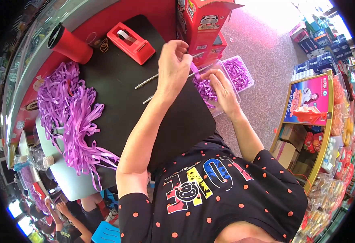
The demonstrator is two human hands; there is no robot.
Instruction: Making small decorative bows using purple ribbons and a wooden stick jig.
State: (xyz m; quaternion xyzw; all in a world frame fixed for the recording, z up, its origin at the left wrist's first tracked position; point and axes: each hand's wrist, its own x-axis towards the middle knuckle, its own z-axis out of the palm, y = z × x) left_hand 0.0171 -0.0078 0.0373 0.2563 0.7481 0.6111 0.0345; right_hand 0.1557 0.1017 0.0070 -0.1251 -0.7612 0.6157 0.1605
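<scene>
My left hand (173,65) is raised over the black table top (120,85), fingers pinched on a short purple ribbon strip (194,71). My right hand (222,87) grips the other end of that strip, just above a clear plastic tray (246,77) holding purple ribbon pieces (238,71). Two thin metal rods (145,84) lie on the black surface under my hands. A large heap of long purple ribbons (70,113) is spread at the table's left side.
A red tape dispenser (131,42) and a red cylinder with a black lid (68,42) stand at the back. Red cartons (203,24) rise behind the tray. A shelf of packaged goods (319,117) stands at right. Another person's hands (58,210) show lower left.
</scene>
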